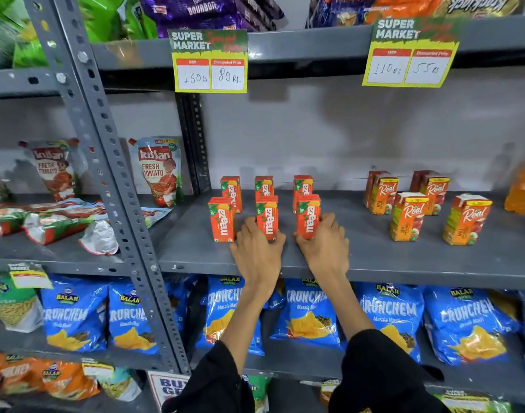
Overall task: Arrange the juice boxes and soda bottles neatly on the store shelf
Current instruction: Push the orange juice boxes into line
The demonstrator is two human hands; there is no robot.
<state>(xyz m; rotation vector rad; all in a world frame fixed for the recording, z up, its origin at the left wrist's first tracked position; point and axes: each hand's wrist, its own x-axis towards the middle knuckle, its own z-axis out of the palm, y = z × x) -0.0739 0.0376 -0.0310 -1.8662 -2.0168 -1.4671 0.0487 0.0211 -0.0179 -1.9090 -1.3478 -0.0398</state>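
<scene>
The left hand (pixel 256 248) grips the middle front Maaza box (pixel 267 217), fingers wrapped round both sides of its lower half, while the right hand (pixel 325 244) clasps the right front Maaza box (pixel 308 216) in the same way, thumb at its left edge and fingers behind its right side. Both boxes stand upright on the grey metal shelf (pixel 374 257), and both forearms reach up from black sleeves (pixel 383 374). Just left of the middle front Maaza box stands a third front Maaza box (pixel 221 219), untouched, and behind these three is a back row of three more Maaza boxes (pixel 264 186), each upright and lined up behind a front one. Well to the right of the Maaza boxes, on the same shelf, stand four Real juice boxes (pixel 408 216) in a looser two-by-two group, and beyond them at the frame's edge is an orange soda bottle (pixel 523 187), blurred. Above the Maaza boxes a yellow price card (pixel 210 61) hangs from the upper shelf, reading 160 and 80. Left of the Maaza boxes, past the slotted upright post (pixel 106 138), are Kissan tomato pouches (pixel 158 171), some standing and some lying flat. Below the Maaza boxes, blue Balaji Crunchem bags (pixel 307 315) fill the lower shelf.
</scene>
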